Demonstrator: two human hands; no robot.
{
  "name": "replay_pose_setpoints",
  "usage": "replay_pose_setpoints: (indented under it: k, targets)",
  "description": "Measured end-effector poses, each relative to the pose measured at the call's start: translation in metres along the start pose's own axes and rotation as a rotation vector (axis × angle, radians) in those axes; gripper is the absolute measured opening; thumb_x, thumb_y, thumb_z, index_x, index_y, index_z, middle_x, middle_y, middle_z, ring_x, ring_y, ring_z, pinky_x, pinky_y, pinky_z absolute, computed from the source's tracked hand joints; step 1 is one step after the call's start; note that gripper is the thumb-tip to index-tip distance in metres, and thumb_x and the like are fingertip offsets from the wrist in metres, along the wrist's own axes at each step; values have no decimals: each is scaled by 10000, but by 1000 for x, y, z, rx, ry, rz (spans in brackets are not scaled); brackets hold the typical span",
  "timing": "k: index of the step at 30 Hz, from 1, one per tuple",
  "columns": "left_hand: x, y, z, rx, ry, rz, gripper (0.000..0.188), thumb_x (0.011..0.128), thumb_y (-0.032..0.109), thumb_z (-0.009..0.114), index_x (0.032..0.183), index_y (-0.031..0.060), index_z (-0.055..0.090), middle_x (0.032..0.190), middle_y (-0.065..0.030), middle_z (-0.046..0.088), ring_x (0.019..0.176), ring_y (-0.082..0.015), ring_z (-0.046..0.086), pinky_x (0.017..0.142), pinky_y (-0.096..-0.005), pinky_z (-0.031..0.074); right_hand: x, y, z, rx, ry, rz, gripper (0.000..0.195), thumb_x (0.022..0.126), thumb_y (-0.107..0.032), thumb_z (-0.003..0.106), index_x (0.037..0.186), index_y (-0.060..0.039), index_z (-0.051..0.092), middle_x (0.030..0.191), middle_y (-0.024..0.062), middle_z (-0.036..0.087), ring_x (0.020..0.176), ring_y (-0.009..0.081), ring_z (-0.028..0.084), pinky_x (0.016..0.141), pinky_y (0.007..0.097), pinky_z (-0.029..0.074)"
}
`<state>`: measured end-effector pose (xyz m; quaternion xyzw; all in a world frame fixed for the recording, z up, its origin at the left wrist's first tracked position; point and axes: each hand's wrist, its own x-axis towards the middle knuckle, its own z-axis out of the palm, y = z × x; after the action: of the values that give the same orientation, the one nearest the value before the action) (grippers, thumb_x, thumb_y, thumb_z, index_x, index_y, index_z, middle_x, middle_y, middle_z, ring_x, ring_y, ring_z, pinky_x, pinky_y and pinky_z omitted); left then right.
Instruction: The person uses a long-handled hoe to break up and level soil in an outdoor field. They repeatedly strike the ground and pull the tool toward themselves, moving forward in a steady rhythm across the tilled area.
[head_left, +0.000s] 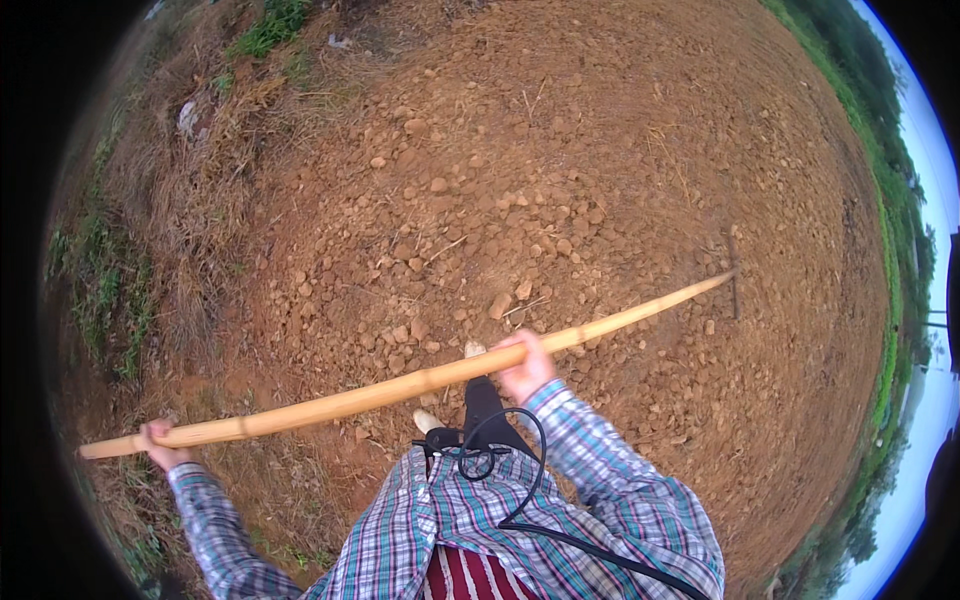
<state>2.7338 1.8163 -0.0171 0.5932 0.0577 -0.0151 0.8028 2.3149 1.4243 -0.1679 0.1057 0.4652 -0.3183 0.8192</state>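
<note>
A long bamboo pole (337, 406) crosses in front of my body, rising from lower left to right. At its far right end sits a thin dark crossbar head (735, 296); whether it is a rake or a hoe cannot be made out. My left hand (162, 448) is closed around the pole close to its left end. Farther along, just right of my feet, my right hand (531, 367) grips the same pole. The crossbar is over or on loose brown soil (637, 195); contact is unclear.
Clods and small stones (501, 305) lie ahead of my light shoes (427, 420). Dry grass (195, 217) and green weeds (105, 292) border the soil on the left. A black cable (592, 549) hangs across my plaid shirt. Green vegetation (892, 337) lines the far right.
</note>
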Motion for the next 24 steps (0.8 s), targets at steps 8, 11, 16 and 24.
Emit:
replay_pose_setpoints:
  k: [8,11,16,24]
  targets:
    - [-217,-77,170,-313,-247,-411,168,725,189,521,643,101,404,585,-13,447,584,-151,465,702,-339,407,102,-232,-19,-206,220,-477,213,753,-179,451,589,-120,330,486,-7,353,416,127,364,404,258,366]
    - [-219,-34,190,-228,-435,-270,153,713,124,510,658,104,369,617,-5,390,599,-132,417,703,-316,375,144,-226,-25,-459,338,-348,217,761,-249,439,623,-114,340,486,7,363,402,139,374,382,279,372]
    - [-157,116,111,-237,-343,77,217,810,98,385,626,107,270,584,5,268,511,-78,296,553,-221,308,102,3,24,-114,187,98,202,769,-213,463,640,-89,371,532,68,413,472,197,417,494,354,408]
    - [-113,46,65,-144,-8,92,195,784,141,449,643,107,319,557,21,288,491,-69,309,515,-195,340,70,-44,0,-63,212,113,159,737,-158,489,667,-76,372,539,41,392,505,182,418,559,355,406]
